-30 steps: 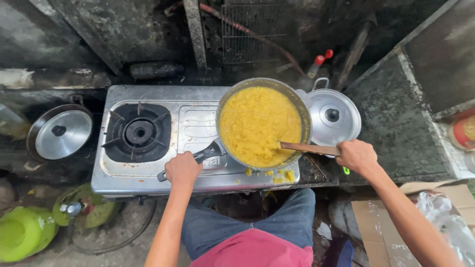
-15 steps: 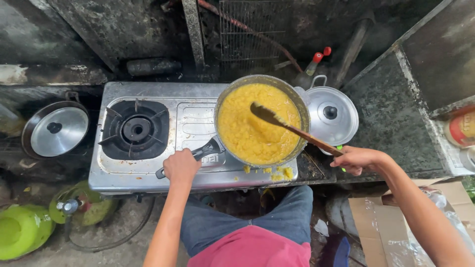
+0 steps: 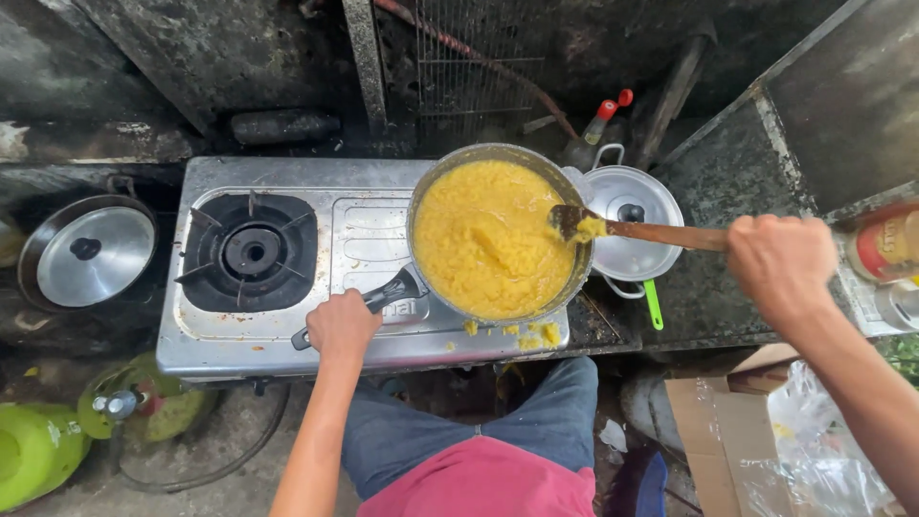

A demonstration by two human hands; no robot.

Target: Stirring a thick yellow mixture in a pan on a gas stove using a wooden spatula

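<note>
A metal pan [image 3: 421, 196] full of thick yellow mash [image 3: 483, 239] sits on the right burner of a two-burner steel stove [image 3: 364, 220]. My left hand [image 3: 342, 325] grips the pan's black handle [image 3: 394, 289]. My right hand [image 3: 780, 260] is closed on a wooden spatula [image 3: 651, 231] held level, its blade at the pan's right rim with a lump of yellow mash on it. Bits of mash lie spilled on the stove's front edge [image 3: 531, 333].
The left burner [image 3: 251, 251] is bare. A lidded pot [image 3: 632, 215] stands right of the pan, another lidded pot [image 3: 88, 251] left of the stove. A green gas cylinder [image 3: 38, 450] lies at lower left, a cardboard box [image 3: 723, 431] at lower right.
My right hand has lifted and swung the spatula from the pan's middle to its right rim, carrying mash on the blade. My left hand stays on the handle.
</note>
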